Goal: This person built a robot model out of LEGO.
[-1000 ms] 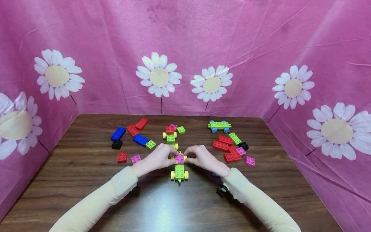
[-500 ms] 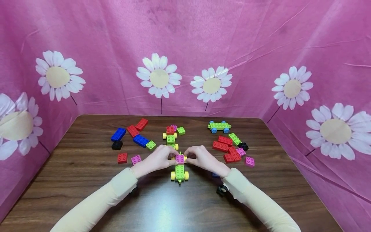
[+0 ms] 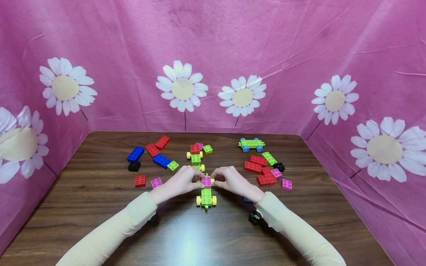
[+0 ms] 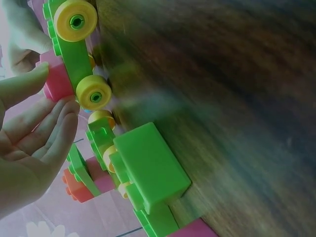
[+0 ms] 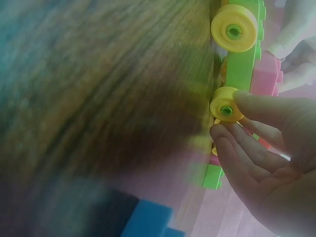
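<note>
In the head view, a green toy car base (image 3: 206, 199) with yellow wheels stands mid-table, and a pink building brick (image 3: 206, 181) sits on its far end. My left hand (image 3: 179, 183) pinches that brick from the left; the left wrist view has the thumb on one side of the brick (image 4: 58, 79) and the fingers on the other. From the right, my right hand (image 3: 235, 182) grips the far end of the base. In the right wrist view its thumb lies against a yellow wheel (image 5: 226, 104), with the fingers at that wheel's far side.
Beyond the hands stands a second yellow-wheeled car (image 3: 195, 159) bearing bricks. A blue-wheeled car base (image 3: 252, 144) is at the far right. Loose bricks lie on both sides, among them red bricks (image 3: 253, 167) and a blue brick (image 3: 161, 160). A black piece (image 3: 255, 217) lies by the right sleeve.
</note>
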`<state>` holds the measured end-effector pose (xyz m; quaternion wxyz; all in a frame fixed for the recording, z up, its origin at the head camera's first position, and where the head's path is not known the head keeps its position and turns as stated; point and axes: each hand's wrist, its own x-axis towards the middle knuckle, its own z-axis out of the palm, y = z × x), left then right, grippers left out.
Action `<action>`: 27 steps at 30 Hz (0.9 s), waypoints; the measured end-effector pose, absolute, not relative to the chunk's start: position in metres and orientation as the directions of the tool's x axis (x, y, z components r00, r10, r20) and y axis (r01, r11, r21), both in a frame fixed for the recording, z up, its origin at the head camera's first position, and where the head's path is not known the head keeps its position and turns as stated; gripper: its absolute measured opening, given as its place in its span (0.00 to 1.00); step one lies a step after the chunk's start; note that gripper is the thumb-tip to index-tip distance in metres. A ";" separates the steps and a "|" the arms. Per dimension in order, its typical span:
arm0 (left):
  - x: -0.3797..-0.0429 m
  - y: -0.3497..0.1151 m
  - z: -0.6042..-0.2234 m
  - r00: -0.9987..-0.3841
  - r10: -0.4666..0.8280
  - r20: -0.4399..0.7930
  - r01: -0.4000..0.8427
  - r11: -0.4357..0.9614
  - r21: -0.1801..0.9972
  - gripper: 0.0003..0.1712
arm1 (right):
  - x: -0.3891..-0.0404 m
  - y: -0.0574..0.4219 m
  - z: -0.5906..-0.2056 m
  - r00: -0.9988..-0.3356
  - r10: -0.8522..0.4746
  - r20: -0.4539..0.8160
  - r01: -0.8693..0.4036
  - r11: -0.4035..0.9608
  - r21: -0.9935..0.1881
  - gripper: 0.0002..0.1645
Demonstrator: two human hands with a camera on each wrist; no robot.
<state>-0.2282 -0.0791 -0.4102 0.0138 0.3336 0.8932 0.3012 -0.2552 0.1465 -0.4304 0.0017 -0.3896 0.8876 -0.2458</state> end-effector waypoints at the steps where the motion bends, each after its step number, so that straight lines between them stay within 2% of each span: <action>1: -0.229 -0.079 -0.410 -0.774 0.607 0.179 0.592 0.593 0.546 0.13 | -0.255 0.146 -0.430 -0.694 -0.694 0.191 -0.694 0.573 -0.437 0.08; 10: -0.235 -0.083 -0.412 -0.756 0.631 0.175 0.609 0.580 0.541 0.14 | -0.254 0.146 -0.428 -0.682 -0.707 0.186 -0.703 0.566 -0.430 0.08; 20: -0.237 -0.086 -0.417 -0.763 0.611 0.210 0.610 0.574 0.546 0.15 | -0.257 0.150 -0.425 -0.684 -0.702 0.196 -0.710 0.580 -0.399 0.08; 27: -0.237 -0.087 -0.417 -0.761 0.614 0.209 0.614 0.579 0.536 0.16 | -0.265 0.165 -0.410 -0.737 -0.629 0.247 -0.669 0.627 -0.400 0.10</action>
